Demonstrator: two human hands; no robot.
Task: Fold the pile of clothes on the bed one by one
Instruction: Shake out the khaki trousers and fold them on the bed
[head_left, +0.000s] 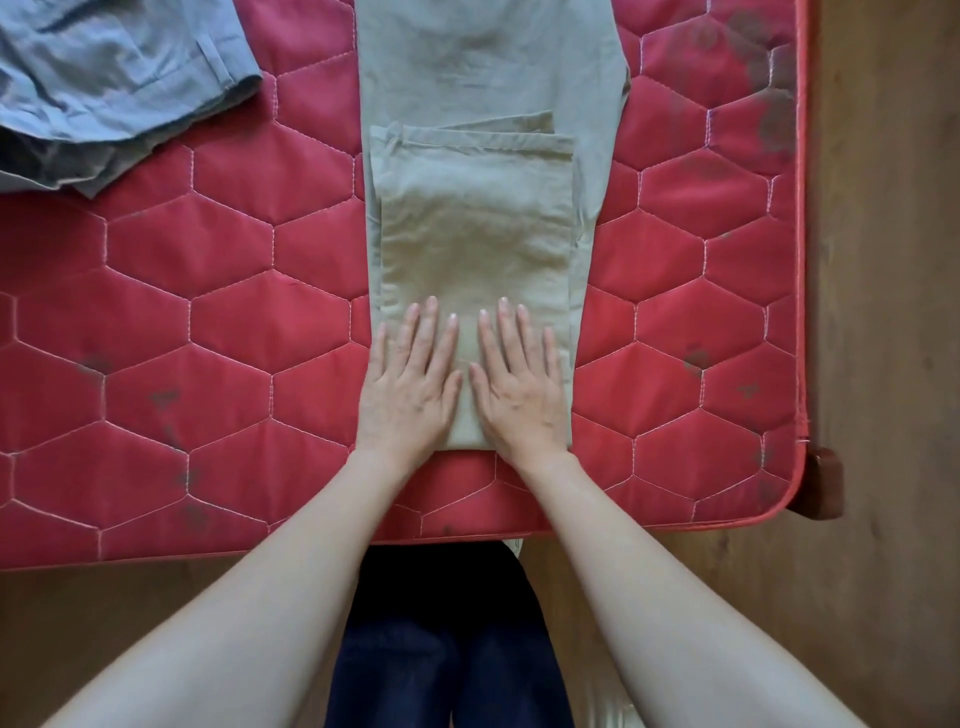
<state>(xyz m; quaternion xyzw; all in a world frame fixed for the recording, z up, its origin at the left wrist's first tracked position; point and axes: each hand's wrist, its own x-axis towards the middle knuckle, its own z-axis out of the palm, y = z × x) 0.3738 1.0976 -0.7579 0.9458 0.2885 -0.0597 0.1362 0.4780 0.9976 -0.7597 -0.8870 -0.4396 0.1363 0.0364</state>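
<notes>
Two garments are lying on the red quilted mattress (208, 291). At the far left corner, a blue-grey crumpled garment (104, 78) is sitting bunched, its near hem trailing onto the quilting; between it and the middle piece a broad band of bare mattress is showing. The khaki trousers (478, 208) are stretching down the middle, their lower part doubled back so a folded edge is running across them partway up, and their near fold is stopping just short of the mattress's front edge. The left hand (410, 384) is pressing flat on the near end of the fold, fingers straight and slightly spread, grasping nothing. Just beside it, the right hand (519, 384) is pressing flat likewise, thumbs nearly meeting. Right of the trousers more bare quilting is reaching to the piped mattress edge, then the wooden floor (883, 260) is showing beyond.
</notes>
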